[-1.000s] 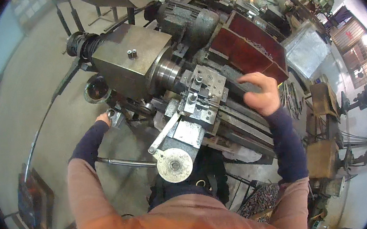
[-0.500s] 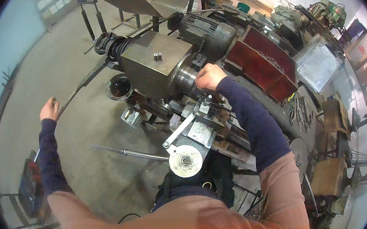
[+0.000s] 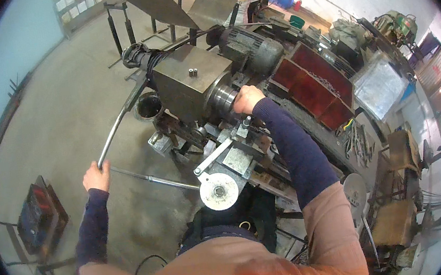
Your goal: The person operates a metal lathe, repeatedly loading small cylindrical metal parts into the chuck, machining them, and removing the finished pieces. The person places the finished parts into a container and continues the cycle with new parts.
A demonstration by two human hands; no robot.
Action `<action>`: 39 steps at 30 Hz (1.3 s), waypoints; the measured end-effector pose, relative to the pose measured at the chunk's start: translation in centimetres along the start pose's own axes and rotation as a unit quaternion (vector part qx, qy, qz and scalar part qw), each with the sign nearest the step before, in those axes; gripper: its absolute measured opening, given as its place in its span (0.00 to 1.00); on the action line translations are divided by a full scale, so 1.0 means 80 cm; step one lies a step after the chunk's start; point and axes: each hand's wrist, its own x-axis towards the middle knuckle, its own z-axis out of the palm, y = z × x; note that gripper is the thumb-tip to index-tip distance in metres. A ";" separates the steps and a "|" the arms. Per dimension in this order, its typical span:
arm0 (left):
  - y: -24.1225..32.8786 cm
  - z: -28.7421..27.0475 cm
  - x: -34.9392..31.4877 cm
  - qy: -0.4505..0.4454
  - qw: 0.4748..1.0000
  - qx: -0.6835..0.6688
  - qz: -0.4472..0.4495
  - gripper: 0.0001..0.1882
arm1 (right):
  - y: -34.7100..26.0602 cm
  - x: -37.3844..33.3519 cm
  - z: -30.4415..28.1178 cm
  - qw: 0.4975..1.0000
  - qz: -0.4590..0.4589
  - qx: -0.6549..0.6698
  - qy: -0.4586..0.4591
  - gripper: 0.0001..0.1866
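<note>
My left hand point(image 3: 97, 177) is wrapped round the lower end of a long metal lever point(image 3: 113, 135), which runs up to the back end of a lathe headstock point(image 3: 188, 82). My right hand point(image 3: 249, 99) is closed in front of the shiny round spindle nose point(image 3: 223, 98). What its fingers hold, if anything, is hidden. Two small metal cylinders point(image 3: 193, 73) stand on top of the headstock. Below my right hand sits the tool slide point(image 3: 238, 160), with a round pale handwheel disc point(image 3: 218, 191) and a thin metal bar point(image 3: 166, 182) reaching left from it.
A red metal tray point(image 3: 314, 87) with metal shavings lies right of the headstock, behind my right forearm. An electric motor point(image 3: 252, 51) is mounted behind. Several hand tools point(image 3: 358, 139) lie at the right. A dark box-like object point(image 3: 38, 215) stands at the floor's left.
My left hand and the lever have swung right, closer to the machine, and the hand now wraps the lever's end. My right hand stays at the spindle nose. The whole view has shifted slightly.
</note>
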 end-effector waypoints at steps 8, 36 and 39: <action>0.134 -0.099 -0.028 -0.013 0.902 -0.286 0.324 0.17 | -0.012 -0.076 -0.053 0.929 -0.289 0.219 0.069 0.17; 0.397 -0.074 0.141 -0.038 0.852 -0.227 0.471 0.11 | 0.128 -0.311 -0.015 0.890 -0.035 0.423 0.166 0.23; 0.393 -0.072 0.142 -0.031 0.847 -0.226 0.480 0.11 | 0.146 -0.348 -0.017 0.884 0.005 0.436 0.168 0.22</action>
